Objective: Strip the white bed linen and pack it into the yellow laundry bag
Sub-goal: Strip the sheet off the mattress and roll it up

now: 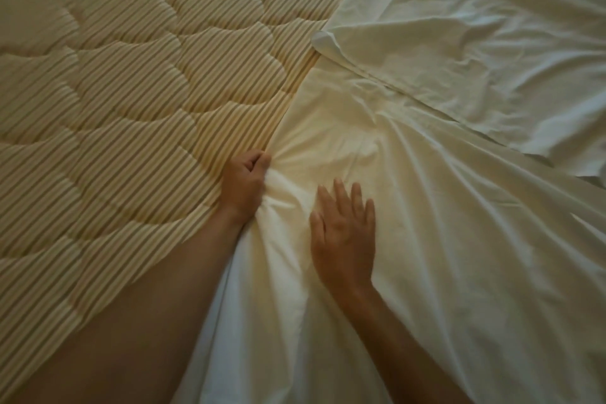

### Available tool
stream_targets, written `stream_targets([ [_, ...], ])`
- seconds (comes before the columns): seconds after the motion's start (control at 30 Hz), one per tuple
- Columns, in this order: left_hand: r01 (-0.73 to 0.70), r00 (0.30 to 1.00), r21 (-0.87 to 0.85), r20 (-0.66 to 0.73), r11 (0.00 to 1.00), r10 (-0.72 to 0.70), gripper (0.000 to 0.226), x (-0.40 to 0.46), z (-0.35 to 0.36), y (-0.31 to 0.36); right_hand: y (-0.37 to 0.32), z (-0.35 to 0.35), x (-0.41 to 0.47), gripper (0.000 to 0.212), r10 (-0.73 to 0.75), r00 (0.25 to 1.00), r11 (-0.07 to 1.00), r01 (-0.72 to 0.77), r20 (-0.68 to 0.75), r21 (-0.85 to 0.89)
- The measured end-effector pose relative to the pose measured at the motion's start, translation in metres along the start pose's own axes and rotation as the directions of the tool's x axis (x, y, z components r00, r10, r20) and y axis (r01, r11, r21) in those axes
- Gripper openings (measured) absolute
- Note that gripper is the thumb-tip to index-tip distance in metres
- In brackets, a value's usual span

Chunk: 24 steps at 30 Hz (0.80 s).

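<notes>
A white sheet (459, 256) covers the right half of the bed, gathered into folds that fan out from its left edge. My left hand (244, 182) grips a bunch of that edge in a fist, where the sheet meets the bare mattress. My right hand (342, 229) lies flat on the sheet just to the right, fingers straight and spread. A second white layer (475, 43), crumpled and with a folded-over corner, lies on top at the upper right. No yellow laundry bag is in view.
The quilted, striped cream mattress pad (114, 92) is exposed across the whole left half of the bed. A dark strip shows at the top right corner beyond the bed.
</notes>
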<state>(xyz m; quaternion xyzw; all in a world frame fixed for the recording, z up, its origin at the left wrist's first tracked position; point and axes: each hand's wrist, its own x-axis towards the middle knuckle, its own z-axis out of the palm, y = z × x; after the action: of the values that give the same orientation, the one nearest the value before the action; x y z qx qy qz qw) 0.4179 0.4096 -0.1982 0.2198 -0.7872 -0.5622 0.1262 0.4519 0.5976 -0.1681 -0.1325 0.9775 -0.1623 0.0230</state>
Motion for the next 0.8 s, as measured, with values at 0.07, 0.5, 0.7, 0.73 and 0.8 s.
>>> stream_targets([
  [0.07, -0.013, 1.000, 0.014, -0.002, 1.000, 0.013, 0.036, 0.000, -0.001, 0.003, 0.003, 0.003, -0.020, 0.054, 0.004, 1.000, 0.999, -0.004, 0.016, -0.048],
  [0.5, 0.197, 0.973, -0.012, 0.123, 0.980, -0.194, 0.040, -0.098, -0.053, 0.029, 0.016, 0.012, -0.011, 0.060, -0.041, 0.995, 0.995, 0.049, 0.090, -0.088],
  [0.7, 0.296, 0.917, 0.035, 0.269, 0.954, -0.295, 0.039, -0.197, -0.086, 0.023, 0.006, -0.013, -0.020, 0.056, -0.027, 0.960, 1.000, 0.030, 0.278, -0.008],
  [0.73, 0.322, 0.908, -0.004, 0.283, 0.947, -0.307, 0.045, -0.216, -0.094, 0.024, 0.001, -0.017, -0.032, 0.053, -0.034, 0.951, 0.999, 0.032, 0.306, 0.009],
  [0.8, 0.330, 0.897, -0.056, 0.328, 0.942, -0.295, 0.048, -0.251, -0.110, 0.031, -0.009, -0.023, -0.068, 0.051, -0.040, 0.946, 0.996, 0.012, 0.323, 0.089],
])
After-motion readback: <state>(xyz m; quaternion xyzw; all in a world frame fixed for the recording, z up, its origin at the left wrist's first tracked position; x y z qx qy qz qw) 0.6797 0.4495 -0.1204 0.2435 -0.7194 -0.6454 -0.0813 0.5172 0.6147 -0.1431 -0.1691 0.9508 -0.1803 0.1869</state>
